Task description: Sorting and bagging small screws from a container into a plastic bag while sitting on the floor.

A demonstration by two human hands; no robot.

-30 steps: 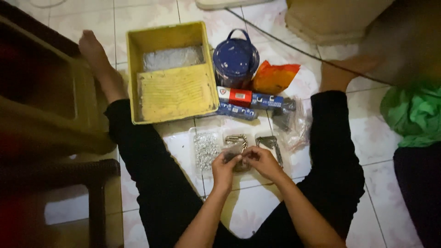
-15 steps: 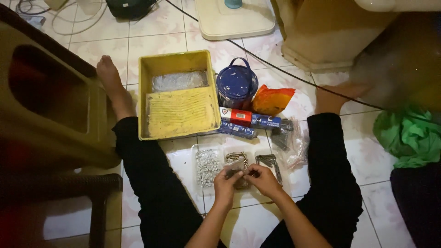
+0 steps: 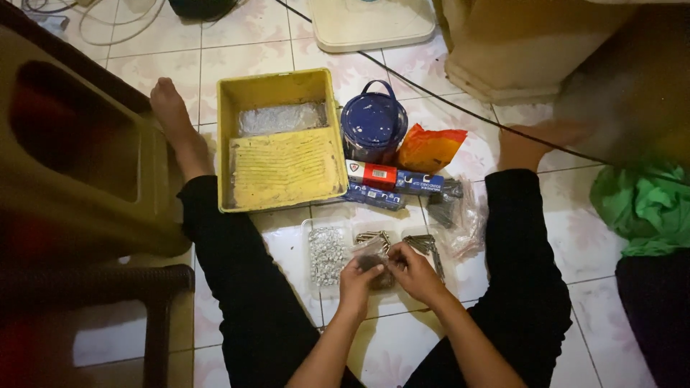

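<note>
I sit on a tiled floor with my legs spread. My left hand [image 3: 357,279] and my right hand [image 3: 412,271] meet over a clear plastic tray [image 3: 314,287] between my legs, both pinching a small clear bag of dark small parts [image 3: 379,272]. The tray's left compartment holds a heap of small silvery metal pieces [image 3: 327,255]. Its far compartments hold longer metal parts [image 3: 425,245]. What exactly the fingers pinch inside the bag is too small to tell.
A yellow bin [image 3: 279,140] with a yellow mat lies ahead. Beside it stand a blue lidded pot [image 3: 373,126], an orange packet [image 3: 427,148], flat red-and-blue boxes [image 3: 392,179] and a clear bag [image 3: 460,212]. A yellow stool [image 3: 79,158] is left, green cloth [image 3: 643,208] right, a cable [image 3: 467,111] beyond.
The view has tilted upward a little, so everything sits lower in the frame. My hands stay together over the tray, still working the small bag.
</note>
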